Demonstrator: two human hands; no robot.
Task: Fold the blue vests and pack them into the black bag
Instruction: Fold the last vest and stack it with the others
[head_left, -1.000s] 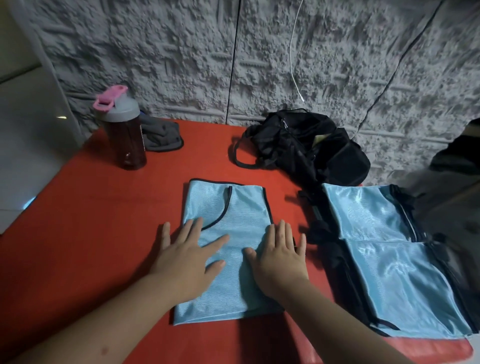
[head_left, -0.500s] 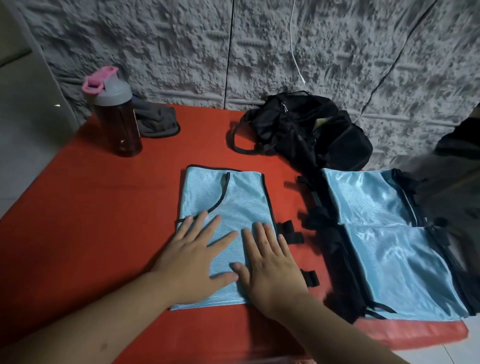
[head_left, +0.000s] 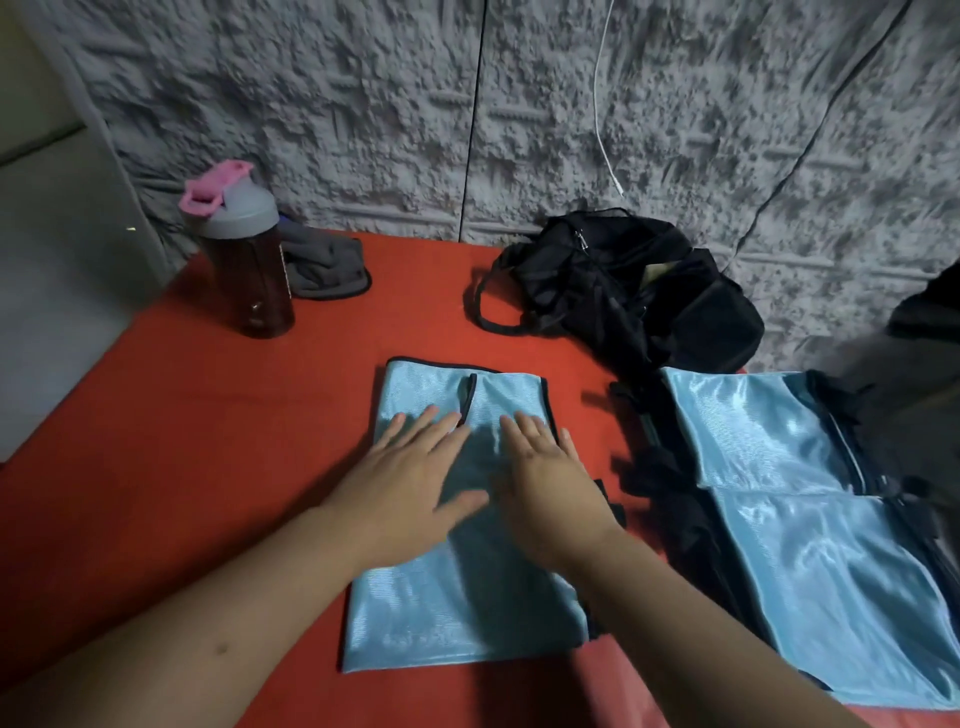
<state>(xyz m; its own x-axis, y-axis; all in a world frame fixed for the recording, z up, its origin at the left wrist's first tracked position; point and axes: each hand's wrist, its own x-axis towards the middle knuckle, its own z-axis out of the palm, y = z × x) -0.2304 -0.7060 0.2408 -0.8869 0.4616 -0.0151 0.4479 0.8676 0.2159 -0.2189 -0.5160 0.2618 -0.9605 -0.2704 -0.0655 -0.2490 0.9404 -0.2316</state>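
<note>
head view: i have the left hand (head_left: 410, 488) and the right hand (head_left: 545, 480) lying flat on the folded blue vest (head_left: 452, 597) in the middle of the red table (head_left: 182, 467), fingers straight and spread, gripping nothing. the black bag (head_left: 639, 291) sits beyond it near the wall, mouth loosely open, and the other blue vests (head_left: 800, 509) lie to the right on dark fabric. a bottle (head_left: 244, 260) stands far left, near a grey cloth (head_left: 324, 267). the step, as i judge it, is pressing this fold flat. to do it well i'd sweep both palms outward from the centre, keep the black trim edges lined up, and tuck the side straps under before lifting, since the shiny fabric looks likely to slide.
</note>
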